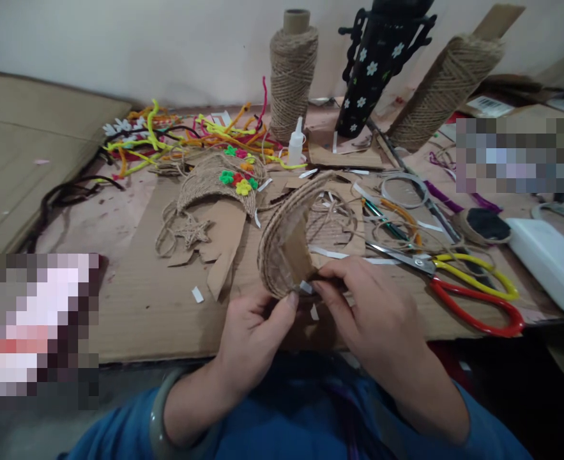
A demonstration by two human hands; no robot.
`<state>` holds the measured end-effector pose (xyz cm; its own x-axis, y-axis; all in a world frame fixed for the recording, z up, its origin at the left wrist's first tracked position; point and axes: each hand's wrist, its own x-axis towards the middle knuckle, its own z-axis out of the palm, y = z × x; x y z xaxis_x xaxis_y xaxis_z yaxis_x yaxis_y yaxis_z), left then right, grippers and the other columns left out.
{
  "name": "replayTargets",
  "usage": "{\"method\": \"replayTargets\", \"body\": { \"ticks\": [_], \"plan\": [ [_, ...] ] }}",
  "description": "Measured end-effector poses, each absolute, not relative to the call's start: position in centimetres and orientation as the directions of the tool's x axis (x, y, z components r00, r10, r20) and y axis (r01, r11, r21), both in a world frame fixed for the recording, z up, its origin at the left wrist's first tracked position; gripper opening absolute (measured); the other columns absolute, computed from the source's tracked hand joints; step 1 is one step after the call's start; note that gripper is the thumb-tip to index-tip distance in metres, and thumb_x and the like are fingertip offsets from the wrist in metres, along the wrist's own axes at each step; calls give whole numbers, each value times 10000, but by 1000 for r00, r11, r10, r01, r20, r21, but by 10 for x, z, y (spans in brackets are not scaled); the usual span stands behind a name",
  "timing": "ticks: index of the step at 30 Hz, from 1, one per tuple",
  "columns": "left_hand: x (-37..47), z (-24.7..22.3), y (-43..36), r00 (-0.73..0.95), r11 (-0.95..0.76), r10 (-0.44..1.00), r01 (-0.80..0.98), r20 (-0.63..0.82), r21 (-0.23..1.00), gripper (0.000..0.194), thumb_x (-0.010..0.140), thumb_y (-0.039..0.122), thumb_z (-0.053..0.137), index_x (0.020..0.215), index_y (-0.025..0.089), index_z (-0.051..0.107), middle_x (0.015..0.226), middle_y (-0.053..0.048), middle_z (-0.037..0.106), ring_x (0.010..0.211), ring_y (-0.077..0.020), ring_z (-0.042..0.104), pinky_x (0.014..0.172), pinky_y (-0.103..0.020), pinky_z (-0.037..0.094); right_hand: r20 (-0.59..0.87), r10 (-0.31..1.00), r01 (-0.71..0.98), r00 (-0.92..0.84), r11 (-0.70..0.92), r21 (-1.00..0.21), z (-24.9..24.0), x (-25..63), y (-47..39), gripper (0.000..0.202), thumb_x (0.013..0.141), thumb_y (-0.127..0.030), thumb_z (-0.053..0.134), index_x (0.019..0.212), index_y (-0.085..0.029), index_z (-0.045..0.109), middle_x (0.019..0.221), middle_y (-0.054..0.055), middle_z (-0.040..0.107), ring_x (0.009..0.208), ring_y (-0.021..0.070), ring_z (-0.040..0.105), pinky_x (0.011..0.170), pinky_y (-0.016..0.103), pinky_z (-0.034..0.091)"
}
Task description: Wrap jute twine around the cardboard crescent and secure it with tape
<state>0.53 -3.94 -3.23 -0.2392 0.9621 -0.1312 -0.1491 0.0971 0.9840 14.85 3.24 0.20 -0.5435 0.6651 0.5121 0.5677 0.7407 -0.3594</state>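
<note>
Held crescent (282, 252): rough, matt twine edging (264, 249); scissors (421, 263): smooth metal blades (396, 254), glossy handles (514, 323), seemingly plastic-coated.

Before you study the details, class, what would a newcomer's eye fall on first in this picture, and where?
First, probably, the metal scissors with red and yellow handles, lying right of the right hand. Next, the multicoloured heap of fuzzy-looking stems at the back, left of centre, and the tapered black, white-flowered vessel between two brown twine spools. Front and centre, that hand and the left hand hold a curved, twine-edged brown piece.
</note>
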Motion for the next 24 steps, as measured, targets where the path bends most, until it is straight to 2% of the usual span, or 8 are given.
{"method": "replayTargets", "body": {
  "ticks": [5, 9, 16, 24],
  "plan": [
    [4, -36, -38, -260, 128, 948, -215, -183, 968, 201, 819, 316, 614, 728, 168, 715, 643, -15, 647, 630, -134, 543, 618, -239, 466, 613, 593, 529, -523, 789, -312, 8, 154, 36, 105, 852, -120, 542, 935, -141, 602, 882, 96, 655, 874, 215, 564, 817, 368, 453],
    [4, -33, -37, -272, 152, 934, -279, -230, 948, 230, 787, 330, 648, 650, 148, 681, 602, -8, 633, 598, -118, 535, 584, -216, 448, 599, 536, 453, -596, 839, -300, 5, 154, 33, 135, 831, -68, 559, 911, -154, 625, 846, 68, 634, 853, 195, 537, 787, 338, 460],
    [6, -28, -36, -219, 159, 941, -387, -258, 908, 174, 788, 301, 643, 693, 162, 684, 621, 11, 674, 602, -107, 570, 601, -195, 470, 587, 495, 436, -641, 864, -252, -9, 149, 26, 155, 863, -143, 551, 995, -164, 628, 850, 59, 641, 850, 201, 539, 789, 366, 463],
    [5, -28, -34, -224, 175, 937, -365, -269, 914, 207, 777, 306, 647, 644, 148, 653, 596, 7, 653, 570, -99, 537, 565, -192, 446, 618, 504, 447, -603, 855, -262, -8, 146, 25, 87, 848, -123, 565, 829, -172, 634, 796, 57, 648, 808, 190, 554, 785, 363, 470]
  ]
}}
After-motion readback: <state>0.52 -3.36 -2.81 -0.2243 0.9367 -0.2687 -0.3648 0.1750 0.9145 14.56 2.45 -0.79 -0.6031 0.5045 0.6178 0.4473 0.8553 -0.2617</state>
